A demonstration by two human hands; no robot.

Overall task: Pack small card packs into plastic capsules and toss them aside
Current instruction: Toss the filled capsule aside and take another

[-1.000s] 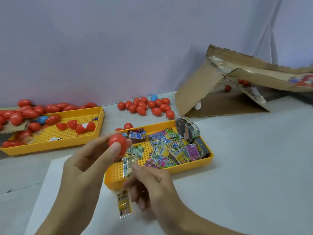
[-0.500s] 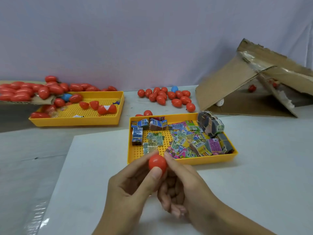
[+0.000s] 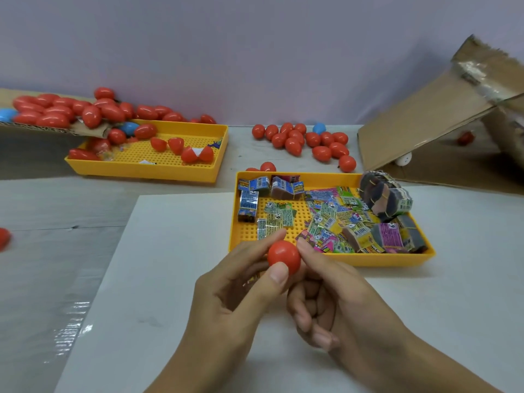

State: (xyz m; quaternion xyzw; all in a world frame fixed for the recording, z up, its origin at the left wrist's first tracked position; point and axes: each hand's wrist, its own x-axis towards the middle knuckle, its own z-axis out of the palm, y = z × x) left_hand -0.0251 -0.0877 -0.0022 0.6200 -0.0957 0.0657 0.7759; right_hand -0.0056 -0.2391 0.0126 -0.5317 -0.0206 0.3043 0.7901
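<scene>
Both hands meet over the white sheet in front of the card tray. My left hand [image 3: 241, 296] pinches a red plastic capsule [image 3: 284, 257] between thumb and fingers. My right hand [image 3: 331, 302] grips the same capsule from the right, its other fingers curled below. A sliver of a card pack [image 3: 252, 277] shows between my left fingers under the capsule. Just behind stands a yellow tray [image 3: 368, 262] with several loose and bundled card packs [image 3: 334, 219].
A second yellow tray [image 3: 141, 174] at back left holds red capsule halves, with a cardboard flap [image 3: 85, 129] of red capsules above it. Several closed capsules [image 3: 306, 140] lie at the back. A torn cardboard box [image 3: 425, 131] lies on the right. One red capsule [image 3: 4, 238] lies far left.
The capsule came down from over the card tray to in front of it. My right hand, which held a card pack, has joined my left on the capsule.
</scene>
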